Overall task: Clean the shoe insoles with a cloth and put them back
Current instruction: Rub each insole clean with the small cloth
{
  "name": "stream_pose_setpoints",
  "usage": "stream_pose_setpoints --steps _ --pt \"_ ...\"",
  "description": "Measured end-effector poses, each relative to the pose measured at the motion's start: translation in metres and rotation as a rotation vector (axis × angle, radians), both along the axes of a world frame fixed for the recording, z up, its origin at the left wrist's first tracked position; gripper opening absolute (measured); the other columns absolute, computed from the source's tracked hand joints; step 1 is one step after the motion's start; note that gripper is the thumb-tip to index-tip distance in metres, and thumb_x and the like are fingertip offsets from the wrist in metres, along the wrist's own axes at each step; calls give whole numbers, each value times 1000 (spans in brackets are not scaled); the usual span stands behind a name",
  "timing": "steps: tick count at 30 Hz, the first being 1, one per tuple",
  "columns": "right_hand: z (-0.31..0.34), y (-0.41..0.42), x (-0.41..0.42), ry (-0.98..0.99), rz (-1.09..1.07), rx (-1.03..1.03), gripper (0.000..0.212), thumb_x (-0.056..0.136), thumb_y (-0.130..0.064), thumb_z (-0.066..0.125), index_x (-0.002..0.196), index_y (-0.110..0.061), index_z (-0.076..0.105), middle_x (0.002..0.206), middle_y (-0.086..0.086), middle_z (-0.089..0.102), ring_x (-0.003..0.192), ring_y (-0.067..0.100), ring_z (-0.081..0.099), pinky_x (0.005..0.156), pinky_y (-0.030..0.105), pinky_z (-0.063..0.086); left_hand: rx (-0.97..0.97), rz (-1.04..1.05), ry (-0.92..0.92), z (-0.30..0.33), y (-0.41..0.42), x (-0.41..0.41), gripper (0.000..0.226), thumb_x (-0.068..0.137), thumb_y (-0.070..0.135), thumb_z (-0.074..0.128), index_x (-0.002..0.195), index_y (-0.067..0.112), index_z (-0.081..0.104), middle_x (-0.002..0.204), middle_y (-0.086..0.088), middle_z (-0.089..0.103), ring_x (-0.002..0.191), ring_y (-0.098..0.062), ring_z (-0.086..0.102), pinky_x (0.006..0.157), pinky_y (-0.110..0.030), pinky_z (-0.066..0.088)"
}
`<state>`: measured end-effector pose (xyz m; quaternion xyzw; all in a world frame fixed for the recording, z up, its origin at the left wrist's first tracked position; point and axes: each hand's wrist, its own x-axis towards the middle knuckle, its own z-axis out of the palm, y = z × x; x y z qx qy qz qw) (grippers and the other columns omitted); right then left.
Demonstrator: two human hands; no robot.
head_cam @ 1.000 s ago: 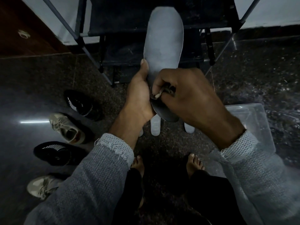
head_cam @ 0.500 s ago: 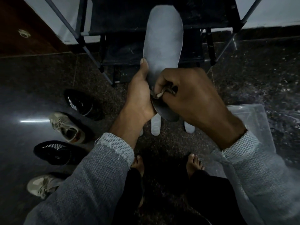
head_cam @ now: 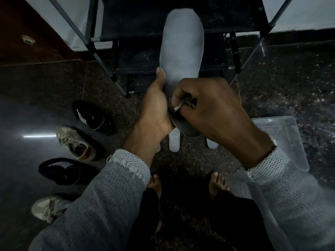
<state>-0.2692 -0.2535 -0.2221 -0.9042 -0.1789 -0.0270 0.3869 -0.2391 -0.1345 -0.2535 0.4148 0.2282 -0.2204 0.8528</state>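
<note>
A grey insole [head_cam: 182,44] stands upright in front of me, toe end up. My left hand [head_cam: 155,107] grips its lower left edge, thumb lying along the side. My right hand [head_cam: 210,105] covers the heel part and pinches a small bunched cloth [head_cam: 183,105] against the insole's face. Other pale insoles [head_cam: 174,141] lie on the floor below my hands, partly hidden. Two black shoes [head_cam: 90,115] and two beige sneakers [head_cam: 76,143] sit on the floor at the left.
A dark shoe rack [head_cam: 137,29] with metal legs stands ahead. A clear plastic bin [head_cam: 282,134] sits at the right on the speckled floor. My bare feet [head_cam: 217,183] are below. A brown door [head_cam: 27,37] is at the far left.
Nothing has visibly changed beyond a slight shift of my right hand with the cloth on the insole's heel area.
</note>
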Motion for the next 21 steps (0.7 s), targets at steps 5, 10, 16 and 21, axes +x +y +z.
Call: stream_pose_setpoints --steps 5,10,16,21 --pt "0 -18 5 95 13 -33 15 75 2 67 75 -13 70 74 -9 66 73 3 59 66 10 47 86 25 28 10 -6 3 61 104 48 21 130 4 54 98 -15 71 90 -19 71 73 -27 57" --pt "-4 -22 6 210 -75 88 13 76 -5 74 75 -17 70 77 -11 68 74 2 63 67 16 52 120 -35 27 12 -3 2 65 103 51 22 145 4 38 144 -17 47 132 -33 46 91 -41 50" --pt "-3 -34 10 383 -218 417 15 71 -2 80 83 0 70 81 6 72 73 11 68 68 15 54 49 -20 40 -2 6 10 69 100 57 25 87 8 73 92 -10 73 89 -21 67 90 -39 51" --pt "-5 -29 7 527 -145 454 16 72 -3 80 83 0 69 80 11 72 76 24 71 69 33 61 39 -33 68 -1 7 11 67 98 61 24 109 9 64 120 -14 66 112 -27 62 103 -48 43"
